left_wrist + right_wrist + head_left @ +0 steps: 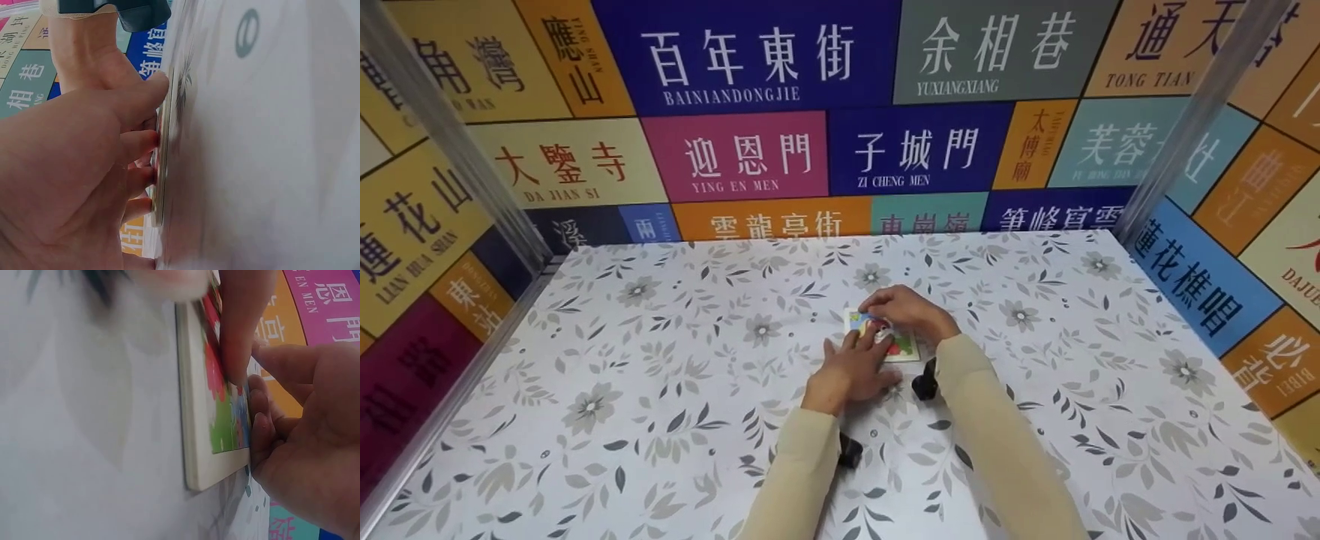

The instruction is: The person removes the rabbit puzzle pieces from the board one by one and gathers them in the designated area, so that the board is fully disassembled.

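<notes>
At the bottom of the head view two cream sleeves [997, 450] rise from the lower edge toward the middle of the frame, each with a small black wrist camera [924, 386] beside it. Just beyond them the left hand [851, 371] lies flat, palm down, its straight fingers [877, 339] spread a little and pressing on the near part of a small puzzle board [904, 349], which lies flat on the worktop [660, 360] close to the centre of the frame. In the left wrist view the fingertips [147, 142] of that hand touch the board's [159, 169] thin pale edge and face, laid on rather than curled round it. The right hand [907, 311] sits just past the board, arched over its far corner with its fingers [877, 306] bent down onto the coloured surface; in the right wrist view the right hand's fingers [261, 422] press against the board's [194, 410] edge by the red, green and blue picture on its face. Whether they pinch a loose piece there cannot be told. The worktop is covered in a white cloth printed with grey flowers and leaves. Beyond it, across the upper part of the frame, stand walls [780, 112] of coloured panels bearing Chinese characters, with metal posts [450, 135] at the upper left and upper right.
</notes>
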